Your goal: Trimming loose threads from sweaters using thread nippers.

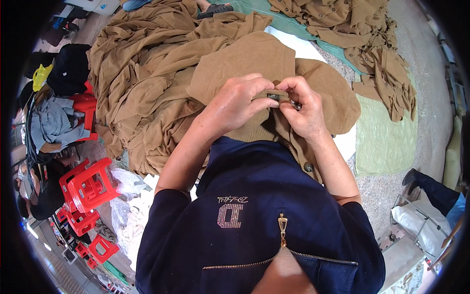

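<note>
A brown knit garment [245, 61] with a ribbed edge lies across my lap. My left hand [240, 102] is closed on a folded edge of it, thumb below and fingers above. Facing it, my right hand [302, 109] pinches the same edge, the fingertips of both hands almost meeting. A small, dark, shiny piece [274, 97] shows between the thumbs and fingers; it looks like a button, but it is partly covered. Lower on the garment's front edge, a round dark button [308, 167] is visible by my right forearm.
A large heap of brown buttoned garments [142, 73] lies to the left, with another pile [342, 24] at the far right. A pale green woven sheet [384, 139] covers floor at the right. Red plastic stools [93, 186] and clear plastic bags [125, 188] stand at the left.
</note>
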Motion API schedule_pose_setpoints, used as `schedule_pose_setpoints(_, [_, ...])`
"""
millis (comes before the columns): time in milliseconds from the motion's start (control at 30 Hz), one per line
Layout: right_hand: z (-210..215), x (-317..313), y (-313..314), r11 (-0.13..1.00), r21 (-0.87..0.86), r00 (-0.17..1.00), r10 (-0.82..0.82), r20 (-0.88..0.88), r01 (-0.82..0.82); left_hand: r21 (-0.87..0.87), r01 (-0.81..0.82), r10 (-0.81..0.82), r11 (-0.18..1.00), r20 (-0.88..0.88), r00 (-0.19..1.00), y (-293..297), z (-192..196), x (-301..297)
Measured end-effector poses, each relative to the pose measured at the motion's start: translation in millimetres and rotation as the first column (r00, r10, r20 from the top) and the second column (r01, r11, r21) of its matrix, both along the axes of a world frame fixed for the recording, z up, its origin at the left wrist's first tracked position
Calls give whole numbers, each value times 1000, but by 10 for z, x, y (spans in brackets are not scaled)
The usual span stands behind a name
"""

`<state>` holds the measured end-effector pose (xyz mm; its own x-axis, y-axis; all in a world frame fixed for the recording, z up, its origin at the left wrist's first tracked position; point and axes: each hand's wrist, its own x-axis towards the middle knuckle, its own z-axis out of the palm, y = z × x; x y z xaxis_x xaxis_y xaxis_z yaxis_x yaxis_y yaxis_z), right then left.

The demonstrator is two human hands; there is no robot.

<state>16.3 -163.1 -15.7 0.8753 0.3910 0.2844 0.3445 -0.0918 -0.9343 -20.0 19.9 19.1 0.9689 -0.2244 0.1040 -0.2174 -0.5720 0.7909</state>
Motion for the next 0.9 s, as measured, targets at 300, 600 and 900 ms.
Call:
schedule_pose_setpoints(300, [-80, 50, -110, 989, -42, 987, 136, -83, -140, 21, 29, -31, 999, 92, 995, -11, -141, 0])
schedule_pose_setpoints(600, [-98, 97, -107, 972, 234, 912, 105, -397, -10, 170, -11, -46, 985, 328, 943, -96, -302, 30])
schedule_pose_setpoints(900, [-205, 73, -78, 994, 78, 974, -61, -220, 79, 159, -193, 88, 968, 507, 857, -237, -382, 119])
